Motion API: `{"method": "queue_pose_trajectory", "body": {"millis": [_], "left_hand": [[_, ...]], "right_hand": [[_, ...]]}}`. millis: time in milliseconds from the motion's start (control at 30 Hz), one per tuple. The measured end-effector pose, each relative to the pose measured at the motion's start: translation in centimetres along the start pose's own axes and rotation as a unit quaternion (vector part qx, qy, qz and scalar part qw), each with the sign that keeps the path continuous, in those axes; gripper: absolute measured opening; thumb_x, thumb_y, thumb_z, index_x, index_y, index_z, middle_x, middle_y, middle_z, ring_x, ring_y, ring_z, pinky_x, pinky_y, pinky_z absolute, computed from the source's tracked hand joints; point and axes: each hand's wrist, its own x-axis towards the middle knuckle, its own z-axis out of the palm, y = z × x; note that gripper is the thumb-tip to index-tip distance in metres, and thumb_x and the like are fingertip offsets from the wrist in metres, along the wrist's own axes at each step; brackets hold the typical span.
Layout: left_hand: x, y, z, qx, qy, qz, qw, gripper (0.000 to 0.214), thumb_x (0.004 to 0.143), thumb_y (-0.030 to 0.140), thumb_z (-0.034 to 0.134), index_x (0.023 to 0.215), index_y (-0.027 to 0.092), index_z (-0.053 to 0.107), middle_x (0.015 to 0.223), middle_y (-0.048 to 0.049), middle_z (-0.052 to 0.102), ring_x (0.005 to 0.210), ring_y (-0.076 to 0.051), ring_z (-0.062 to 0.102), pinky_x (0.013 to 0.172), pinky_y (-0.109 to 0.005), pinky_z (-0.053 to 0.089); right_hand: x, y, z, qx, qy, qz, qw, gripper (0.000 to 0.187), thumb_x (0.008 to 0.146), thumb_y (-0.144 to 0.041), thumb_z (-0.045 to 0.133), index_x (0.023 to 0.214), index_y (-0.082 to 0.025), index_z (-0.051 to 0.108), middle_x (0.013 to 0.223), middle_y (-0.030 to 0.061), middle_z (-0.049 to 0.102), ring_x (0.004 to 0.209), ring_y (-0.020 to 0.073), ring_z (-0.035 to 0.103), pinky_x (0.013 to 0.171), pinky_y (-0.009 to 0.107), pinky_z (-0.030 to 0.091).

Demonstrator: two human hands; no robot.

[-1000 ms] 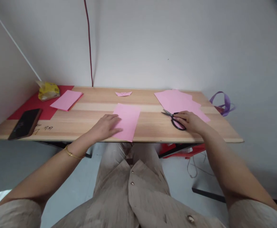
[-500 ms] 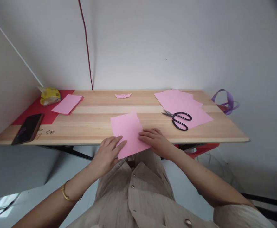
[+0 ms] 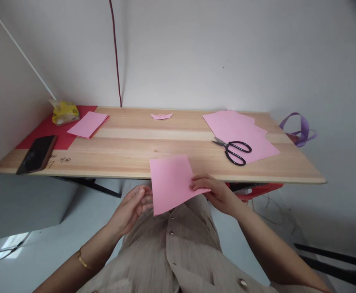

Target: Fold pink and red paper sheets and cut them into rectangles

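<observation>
A square sheet of pink paper is raised at the table's front edge, its near part hanging over my lap. My right hand pinches its right side, fingers on top and the thumb out of sight beneath. Beside the left edge is my left hand, palm turned inward and fingers loosely bent. Its fingertips reach the paper's edge, perhaps slightly behind it, while the thumb stays off the sheet. Black-handled scissors lie to the right, partly over larger pink sheets. A small folded pink paper piece sits at the back.
On the wooden table, a phone lies at the left near red paper. A stack of pink paper and a yellow packet are there too. A purple ribbon hangs past the right edge.
The pink sheet has lifted and shifted nearer to me and slightly right. My left hand has come off its top and turned palm inward; my right hand now grips the right side.
</observation>
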Motion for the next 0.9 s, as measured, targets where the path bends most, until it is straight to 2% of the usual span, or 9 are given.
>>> {"method": "queue_pose_trajectory", "body": {"millis": [100, 200, 267, 400, 567, 633, 700, 767, 900], "left_hand": [[1.5, -0.5, 1.2, -0.106, -0.023, -0.108, 0.988, 0.041, 0.077, 0.054, 0.072, 0.1, 0.02, 0.07, 0.101, -0.0098, 0.073, 0.091, -0.023, 0.069, 0.081, -0.035, 0.056], [2.6, -0.5, 2.6, -0.145, 0.008, -0.13, 0.981, 0.032, 0.074, 0.038, 0.077, 0.096, 0.015, 0.072, 0.1, -0.0109, 0.075, 0.089, -0.024, 0.071, 0.082, -0.033, 0.056], [2.5, -0.4, 3.4, -0.146, 0.03, -0.116, 0.982, 0.029, 0.072, 0.033, 0.08, 0.093, 0.014, 0.073, 0.095, -0.0103, 0.076, 0.081, -0.023, 0.071, 0.076, -0.033, 0.056], [1.5, 0.0, 4.3, -0.132, 0.032, -0.094, 0.986, 0.031, 0.067, 0.034, 0.083, 0.089, 0.014, 0.073, 0.083, -0.008, 0.075, 0.065, -0.018, 0.068, 0.06, -0.028, 0.053], [0.5, 0.2, 4.7, -0.085, 0.006, -0.074, 0.994, 0.029, 0.065, 0.034, 0.083, 0.087, 0.017, 0.075, 0.078, -0.0048, 0.074, 0.063, -0.017, 0.066, 0.059, -0.027, 0.051], [0.3, 0.1, 4.8, -0.065, -0.008, -0.049, 0.997, 0.03, 0.062, 0.033, 0.085, 0.087, 0.021, 0.075, 0.075, -0.0023, 0.074, 0.066, -0.018, 0.067, 0.061, -0.028, 0.052], [0.1, -0.1, 4.9, -0.052, -0.026, -0.038, 0.998, 0.032, 0.063, 0.037, 0.084, 0.09, 0.022, 0.075, 0.078, -0.0026, 0.074, 0.072, -0.021, 0.068, 0.065, -0.03, 0.053], [-0.1, 0.0, 5.0, -0.061, -0.042, -0.038, 0.996, 0.039, 0.07, 0.049, 0.078, 0.094, 0.02, 0.074, 0.083, -0.0053, 0.074, 0.079, -0.023, 0.069, 0.071, -0.033, 0.054], [-0.4, 0.4, 5.0, -0.1, -0.079, 0.006, 0.992, 0.071, 0.072, 0.076, 0.062, 0.103, 0.014, 0.071, 0.101, -0.0138, 0.073, 0.099, -0.03, 0.066, 0.081, -0.038, 0.053]], "right_hand": [[-0.5, -1.0, 0.2, 0.03, -0.038, -0.007, 0.999, 0.025, 0.099, -0.022, 0.039, 0.114, -0.026, 0.059, 0.108, 0.0083, 0.069, 0.111, 0.0204, 0.061, 0.095, 0.04, 0.051], [-1.0, -2.0, 0.7, 0.045, -0.064, 0.001, 0.997, 0.023, 0.099, -0.021, 0.04, 0.11, -0.025, 0.059, 0.101, 0.0069, 0.069, 0.099, 0.0188, 0.064, 0.089, 0.039, 0.051], [-1.3, -2.5, 1.3, 0.041, -0.031, 0.047, 0.998, 0.018, 0.099, -0.024, 0.043, 0.105, -0.025, 0.059, 0.095, 0.0051, 0.068, 0.09, 0.0179, 0.064, 0.082, 0.036, 0.052], [-1.9, -2.7, 2.4, 0.007, 0.082, 0.149, 0.985, 0.01, 0.097, -0.029, 0.049, 0.101, -0.025, 0.056, 0.091, 0.0039, 0.063, 0.084, 0.018, 0.062, 0.075, 0.034, 0.052], [-1.4, -3.1, 2.8, -0.042, 0.152, 0.134, 0.978, 0.016, 0.092, -0.027, 0.052, 0.076, -0.022, 0.047, 0.112, 0.0106, 0.055, 0.107, 0.0234, 0.055, 0.088, 0.039, 0.048], [-1.1, -3.4, 2.8, -0.025, 0.15, 0.151, 0.977, 0.015, 0.091, -0.026, 0.049, 0.077, -0.022, 0.047, 0.106, 0.0095, 0.058, 0.1, 0.0218, 0.057, 0.082, 0.036, 0.048], [-1.1, -3.7, 2.9, -0.013, 0.135, 0.178, 0.975, 0.013, 0.092, -0.025, 0.047, 0.078, -0.022, 0.048, 0.084, 0.0037, 0.058, 0.078, 0.0175, 0.057, 0.068, 0.031, 0.046], [-1.3, -3.8, 3.1, -0.016, 0.134, 0.202, 0.97, 0.014, 0.091, -0.026, 0.047, 0.077, -0.022, 0.048, 0.069, -0.0013, 0.051, 0.063, 0.0141, 0.049, 0.059, 0.027, 0.04], [-1.7, -3.9, 3.5, -0.03, 0.159, 0.227, 0.96, 0.015, 0.089, -0.027, 0.049, 0.074, -0.021, 0.048, 0.066, -0.003, 0.047, 0.06, 0.0117, 0.044, 0.057, 0.025, 0.035]]}}
